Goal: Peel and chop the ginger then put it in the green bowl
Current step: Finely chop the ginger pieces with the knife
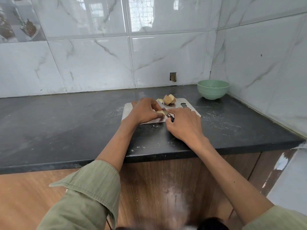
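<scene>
Both arms reach forward, left hand [146,112] and right hand [184,123] each curled in a grip.

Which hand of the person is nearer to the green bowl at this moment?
The right hand. It grips the knife at the board's near right part, below-left of the green bowl. The left hand holds a ginger piece farther left, with the blade between them.

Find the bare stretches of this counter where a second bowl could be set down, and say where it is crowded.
Free: the wide black counter left of the steel cutting board, and the strip between the board and the green bowl. Crowded: the board itself, where the left hand holds a ginger piece, the right hand works the knife, and more ginger sits behind.
</scene>
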Available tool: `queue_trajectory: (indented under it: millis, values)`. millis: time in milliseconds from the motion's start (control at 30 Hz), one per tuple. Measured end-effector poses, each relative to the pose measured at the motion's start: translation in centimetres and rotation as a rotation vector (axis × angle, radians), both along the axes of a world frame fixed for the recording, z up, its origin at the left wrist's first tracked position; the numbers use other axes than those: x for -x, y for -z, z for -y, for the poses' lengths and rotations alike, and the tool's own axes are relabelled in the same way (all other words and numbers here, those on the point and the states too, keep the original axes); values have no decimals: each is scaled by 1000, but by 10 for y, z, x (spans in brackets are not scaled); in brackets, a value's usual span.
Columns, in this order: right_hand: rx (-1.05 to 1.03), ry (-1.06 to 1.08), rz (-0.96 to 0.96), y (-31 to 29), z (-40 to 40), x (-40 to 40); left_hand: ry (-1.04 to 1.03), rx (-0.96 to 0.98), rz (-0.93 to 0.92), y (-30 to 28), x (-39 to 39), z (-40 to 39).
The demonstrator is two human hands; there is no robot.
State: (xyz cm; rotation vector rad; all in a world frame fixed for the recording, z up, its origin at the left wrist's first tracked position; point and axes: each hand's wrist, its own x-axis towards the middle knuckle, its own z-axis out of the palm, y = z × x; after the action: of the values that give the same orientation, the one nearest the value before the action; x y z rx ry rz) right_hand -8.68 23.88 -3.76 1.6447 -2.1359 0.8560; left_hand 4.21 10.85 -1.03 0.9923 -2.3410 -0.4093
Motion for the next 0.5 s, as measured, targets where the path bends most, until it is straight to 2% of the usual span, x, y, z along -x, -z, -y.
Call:
queue_trajectory:
  millis: [333, 500]
  values:
    - [-113, -25, -100, -6, 4, -3, 43, -25, -23, -1, -4, 3]
    - [-181, -73, -31, -8, 9, 8, 56, 4, 6, -1, -5, 4]
